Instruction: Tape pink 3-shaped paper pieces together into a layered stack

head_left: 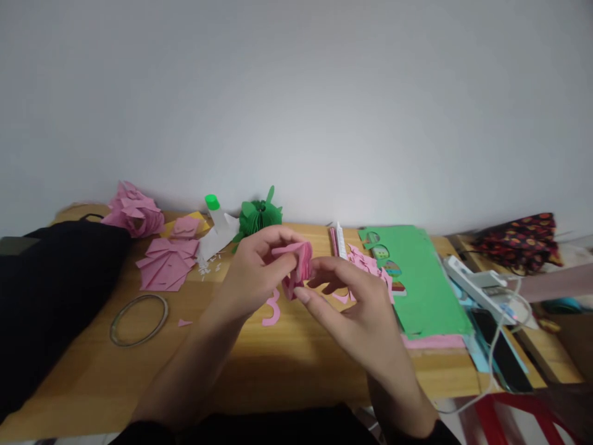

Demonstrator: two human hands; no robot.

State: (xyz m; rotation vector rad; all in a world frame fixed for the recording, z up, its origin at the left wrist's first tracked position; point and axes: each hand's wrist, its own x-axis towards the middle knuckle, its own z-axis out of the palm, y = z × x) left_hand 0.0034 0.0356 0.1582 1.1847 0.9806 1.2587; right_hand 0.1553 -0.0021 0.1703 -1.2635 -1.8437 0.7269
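A pink folded paper piece (pixel 304 262), made of several layers, is held up over the middle of the table. My left hand (pixel 259 267) is closed on it, thumb in front. From the other side, the thumb and forefinger of my right hand (pixel 361 303) pinch its edge. Below, on the tabletop, lies a curly pink paper cutout (pixel 272 311), partly hidden by the hands. Pink paper scraps (pixel 365 262) are heaped beyond my right hand. A white tube (pixel 341 241) lies beside them.
Along the wall are a pink paper ball (pixel 133 210), a glue stick (pixel 214 209) with a green cap and a green paper ball (pixel 260 216). At left lie a bangle (pixel 139 320) and a black bag (pixel 60 296); at right, green sheets (pixel 426 284), a power strip (pixel 479 287) and a phone (pixel 500 349).
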